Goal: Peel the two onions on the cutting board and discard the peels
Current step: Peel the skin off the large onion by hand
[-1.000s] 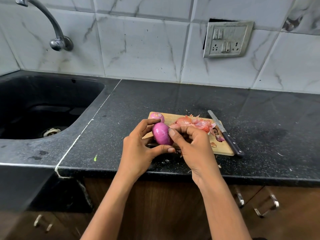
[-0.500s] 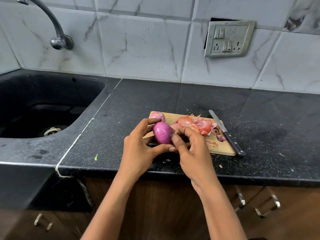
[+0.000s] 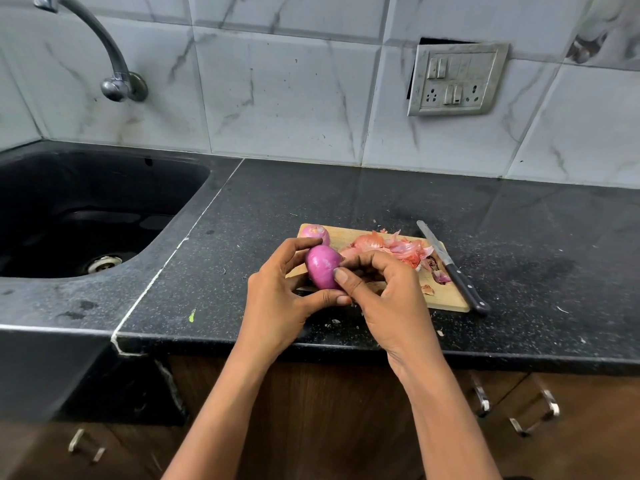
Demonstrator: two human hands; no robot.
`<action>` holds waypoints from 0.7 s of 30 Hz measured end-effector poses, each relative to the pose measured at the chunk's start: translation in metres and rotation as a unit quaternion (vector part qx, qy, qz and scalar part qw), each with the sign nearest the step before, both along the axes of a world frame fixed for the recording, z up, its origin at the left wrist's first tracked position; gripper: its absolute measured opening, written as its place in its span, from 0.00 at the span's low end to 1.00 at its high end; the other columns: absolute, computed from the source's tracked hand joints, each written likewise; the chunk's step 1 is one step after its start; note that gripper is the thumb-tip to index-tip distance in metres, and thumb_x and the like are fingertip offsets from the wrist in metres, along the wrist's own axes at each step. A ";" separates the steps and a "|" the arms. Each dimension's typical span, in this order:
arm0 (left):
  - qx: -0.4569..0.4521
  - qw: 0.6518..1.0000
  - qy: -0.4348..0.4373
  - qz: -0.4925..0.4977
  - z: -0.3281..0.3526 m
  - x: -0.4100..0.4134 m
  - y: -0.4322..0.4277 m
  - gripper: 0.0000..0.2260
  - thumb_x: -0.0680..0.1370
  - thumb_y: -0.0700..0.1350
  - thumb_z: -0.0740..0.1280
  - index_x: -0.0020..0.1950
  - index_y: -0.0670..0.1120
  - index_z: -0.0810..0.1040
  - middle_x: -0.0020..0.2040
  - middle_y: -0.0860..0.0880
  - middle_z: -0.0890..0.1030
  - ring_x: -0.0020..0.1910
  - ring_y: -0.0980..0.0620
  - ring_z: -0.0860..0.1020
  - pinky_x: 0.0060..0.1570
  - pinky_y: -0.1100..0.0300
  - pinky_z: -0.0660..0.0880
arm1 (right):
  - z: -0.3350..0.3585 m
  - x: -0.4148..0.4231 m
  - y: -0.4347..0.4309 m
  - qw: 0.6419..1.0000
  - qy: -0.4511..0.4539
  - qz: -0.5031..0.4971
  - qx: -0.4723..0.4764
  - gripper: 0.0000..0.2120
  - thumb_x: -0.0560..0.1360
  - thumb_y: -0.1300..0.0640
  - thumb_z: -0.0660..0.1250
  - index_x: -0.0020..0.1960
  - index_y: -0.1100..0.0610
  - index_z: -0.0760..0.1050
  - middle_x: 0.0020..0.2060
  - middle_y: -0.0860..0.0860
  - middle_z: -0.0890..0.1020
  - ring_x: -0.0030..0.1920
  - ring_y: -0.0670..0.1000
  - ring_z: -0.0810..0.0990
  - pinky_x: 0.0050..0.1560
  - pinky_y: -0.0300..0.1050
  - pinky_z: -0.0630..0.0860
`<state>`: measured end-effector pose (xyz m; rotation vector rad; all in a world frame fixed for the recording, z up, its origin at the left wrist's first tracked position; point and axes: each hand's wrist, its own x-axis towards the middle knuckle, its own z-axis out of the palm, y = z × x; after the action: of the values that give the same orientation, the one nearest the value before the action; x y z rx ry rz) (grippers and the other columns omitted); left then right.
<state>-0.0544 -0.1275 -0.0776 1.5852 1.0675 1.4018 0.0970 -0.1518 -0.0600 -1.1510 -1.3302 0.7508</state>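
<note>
A purple onion [image 3: 322,266] is held just above the near left part of the wooden cutting board [image 3: 446,297]. My left hand [image 3: 277,294] grips it between thumb and fingers. My right hand [image 3: 388,299] presses its thumb and fingertips against the onion's right side. A second onion [image 3: 313,233], pink and shiny, sits on the board's far left corner. A heap of orange and pink peels [image 3: 394,249] lies on the middle of the board.
A black-handled knife [image 3: 450,266] lies along the board's right edge. The black sink [image 3: 86,216] with a tap [image 3: 104,53] is at the left. Small peel scraps dot the black counter [image 3: 346,188]. A switch plate [image 3: 457,79] is on the tiled wall.
The right thumb has slid down the onion's right side. The onion has stayed in both hands over the board.
</note>
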 end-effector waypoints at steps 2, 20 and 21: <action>0.002 1.000 0.002 0.001 -0.001 0.000 0.000 0.34 0.59 0.43 0.86 0.63 0.52 0.78 0.57 0.52 0.85 0.56 0.53 0.85 0.57 0.50 0.82 | 0.002 -0.001 0.000 1.000 -0.014 -0.014 0.005 0.06 0.75 0.63 0.74 0.45 0.53 0.83 0.44 0.47 0.85 0.47 0.46 0.84 0.50 0.45 0.82; -0.001 1.000 0.000 0.000 0.001 0.000 -0.001 0.34 0.59 0.43 0.86 0.63 0.51 0.79 0.57 0.53 0.85 0.55 0.54 0.85 0.57 0.53 0.82 | -0.003 0.003 -0.004 0.999 -0.029 -0.039 0.004 0.06 0.78 0.61 0.71 0.52 0.52 0.82 0.48 0.46 0.85 0.51 0.45 0.83 0.54 0.48 0.81; -0.002 1.000 -0.002 -0.001 0.001 0.000 -0.001 0.34 0.59 0.42 0.85 0.63 0.51 0.79 0.57 0.53 0.85 0.55 0.54 0.85 0.57 0.52 0.82 | -0.003 0.002 -0.003 0.999 -0.026 -0.033 0.003 0.05 0.77 0.61 0.73 0.52 0.53 0.82 0.47 0.47 0.85 0.50 0.46 0.84 0.53 0.50 0.82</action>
<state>-0.0539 -0.1286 -0.0768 1.5796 1.0655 1.4000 0.0993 -0.1553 -0.0626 -1.2110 -1.3303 0.6719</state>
